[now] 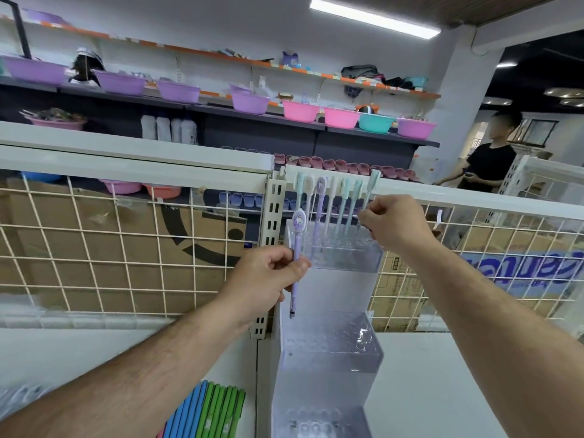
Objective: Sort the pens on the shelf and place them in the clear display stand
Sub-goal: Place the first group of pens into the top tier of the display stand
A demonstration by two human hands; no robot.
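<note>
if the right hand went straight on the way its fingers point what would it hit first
Probably the next mint pen standing in the clear display stand, left of the end pen the right hand pinches; depth is unclear.

Display stand (328, 384) of 3 stepped tiers, on the shelf (426, 374) against the wire grid (126, 248), just right of the slotted post (273, 216). A row of pens (333, 197) stands in the top, rearmost tier. Right hand (395, 222) pinches the end pen (371, 188) at the row's right; left hand (268, 279) holds a loose pen (297, 248) upright before the tier's left edge. Notebooks (208, 415) lie left of the stand's base; boxes (177, 235) sit behind the grid.
</note>
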